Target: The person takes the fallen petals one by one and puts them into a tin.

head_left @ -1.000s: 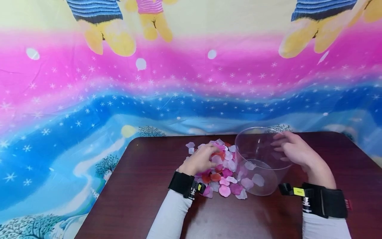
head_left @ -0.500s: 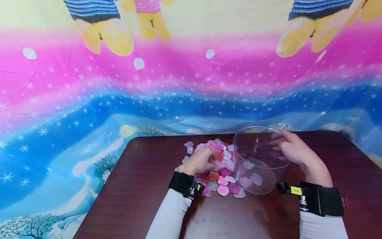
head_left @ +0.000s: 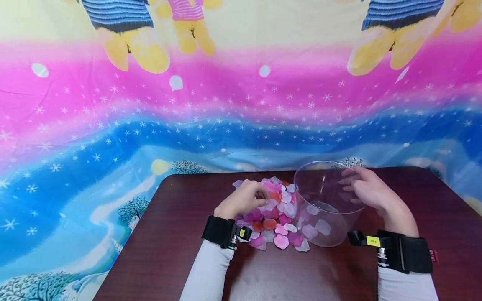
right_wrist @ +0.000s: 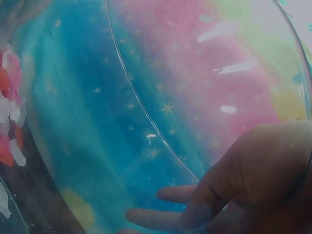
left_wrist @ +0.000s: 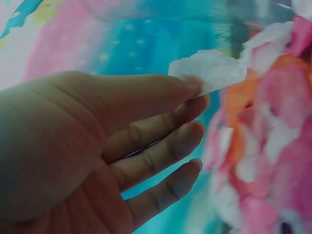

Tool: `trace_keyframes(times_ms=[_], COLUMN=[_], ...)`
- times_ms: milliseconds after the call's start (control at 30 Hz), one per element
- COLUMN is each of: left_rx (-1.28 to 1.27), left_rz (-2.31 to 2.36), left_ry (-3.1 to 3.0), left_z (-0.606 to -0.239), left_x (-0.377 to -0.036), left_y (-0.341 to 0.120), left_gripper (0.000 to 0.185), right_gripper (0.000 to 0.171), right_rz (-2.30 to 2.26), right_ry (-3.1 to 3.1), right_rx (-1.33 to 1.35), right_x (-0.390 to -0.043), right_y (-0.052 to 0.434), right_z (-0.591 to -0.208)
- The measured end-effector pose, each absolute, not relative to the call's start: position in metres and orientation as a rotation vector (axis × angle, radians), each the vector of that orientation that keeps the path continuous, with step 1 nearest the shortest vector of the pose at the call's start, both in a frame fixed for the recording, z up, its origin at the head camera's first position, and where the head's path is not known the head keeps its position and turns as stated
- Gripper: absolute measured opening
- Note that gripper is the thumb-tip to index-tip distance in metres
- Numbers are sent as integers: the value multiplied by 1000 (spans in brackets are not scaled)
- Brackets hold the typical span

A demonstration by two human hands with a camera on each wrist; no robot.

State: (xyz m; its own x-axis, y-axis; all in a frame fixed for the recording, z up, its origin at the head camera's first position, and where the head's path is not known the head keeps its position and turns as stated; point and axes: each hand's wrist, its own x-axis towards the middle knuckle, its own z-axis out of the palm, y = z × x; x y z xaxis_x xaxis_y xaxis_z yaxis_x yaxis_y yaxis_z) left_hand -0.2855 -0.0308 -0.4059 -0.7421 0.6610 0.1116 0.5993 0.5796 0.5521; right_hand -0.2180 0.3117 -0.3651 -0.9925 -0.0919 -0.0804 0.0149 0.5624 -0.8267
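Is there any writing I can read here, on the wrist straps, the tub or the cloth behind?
No text can be read.
Yellow tag on the right wrist strap: dark marks, too small to read.
Yellow tag on the left wrist strap: too small to read.
Red tag at the right strap's outer edge: blurred.
Clear tub, petals and backdrop cloth: no lettering, only pictures and stars.

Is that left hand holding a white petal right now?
Yes, the left hand pinches a white petal at its fingertips, beside the petal pile.
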Motion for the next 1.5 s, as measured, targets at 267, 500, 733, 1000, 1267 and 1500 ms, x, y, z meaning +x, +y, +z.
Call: trace_keyframes(times_ms=[267,500,733,1000,1267,1500], left_rx=[1177,1525,1816,1884,1816,1798], left_rz=[1090,1483,1575,1390,1067,831], left_ry=[2822,2899,2843,2842,2964,3041], left_z=[-373,-350,-340,-348,-361,-366], left_x=[-274,-259,-242,-229,-223,-224], left_y=[-48,-37,-14,11,26,30], left_gripper=[11,13,14,15,20,24], right_gripper=[52,51,52,52,52,51], right_rz=[-1424,-1432,-1431,-1433,-1441,-1442], right_ry=[2672,2676,2674,2667,2663,2662], right_rx=[-67,-61,-52,-55,-59,-65], right_x=[-218,-218,-219,-218,-219,-219], right_y=[313,314,314,314,314,313], right_z=[-364,-363,-363,-365,-367,-365])
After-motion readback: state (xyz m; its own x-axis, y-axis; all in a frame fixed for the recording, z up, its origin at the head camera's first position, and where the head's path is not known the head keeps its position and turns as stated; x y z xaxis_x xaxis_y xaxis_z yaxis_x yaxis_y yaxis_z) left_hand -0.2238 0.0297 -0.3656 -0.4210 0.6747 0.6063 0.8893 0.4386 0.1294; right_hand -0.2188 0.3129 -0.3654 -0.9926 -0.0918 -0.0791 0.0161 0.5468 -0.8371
